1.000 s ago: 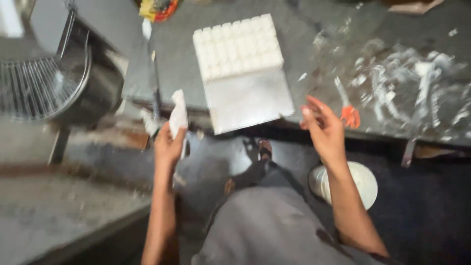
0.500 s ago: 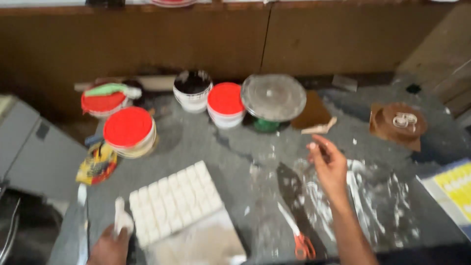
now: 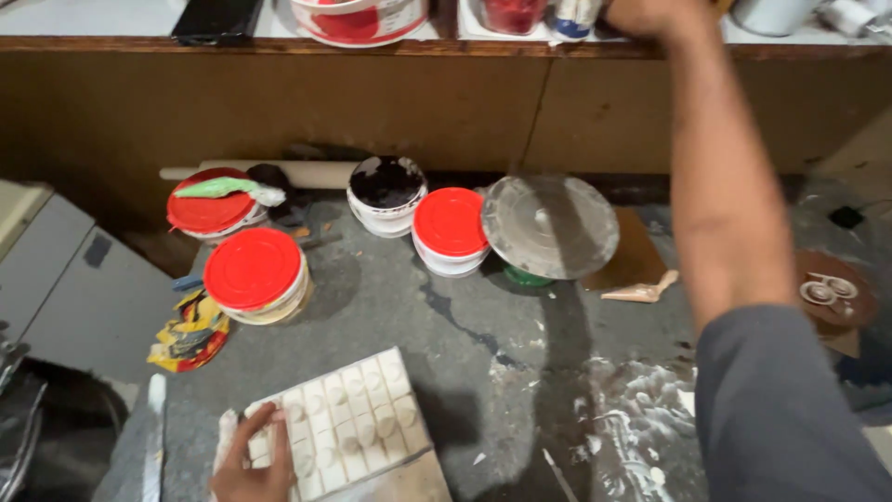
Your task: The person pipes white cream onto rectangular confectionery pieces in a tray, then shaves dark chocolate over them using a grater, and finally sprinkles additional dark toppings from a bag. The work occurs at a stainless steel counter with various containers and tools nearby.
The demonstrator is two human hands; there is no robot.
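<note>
Since half a second ago, my right hand [image 3: 650, 14] has risen from the counter to the wooden shelf [image 3: 279, 44].
Its grip I cannot tell; my left hand [image 3: 253, 465] lies flat, released, steadying the white gridded mould tray [image 3: 348, 418].

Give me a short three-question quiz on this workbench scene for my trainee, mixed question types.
1. True or false: the left hand rests on the white gridded mould tray.
2. Where does the right hand reach? A) the upper wooden shelf B) the round grey metal turntable C) the floor
3. What colour is the lid of the white plastic bucket nearest the tray?

Key: 1 true; 2 A; 3 red.
</note>
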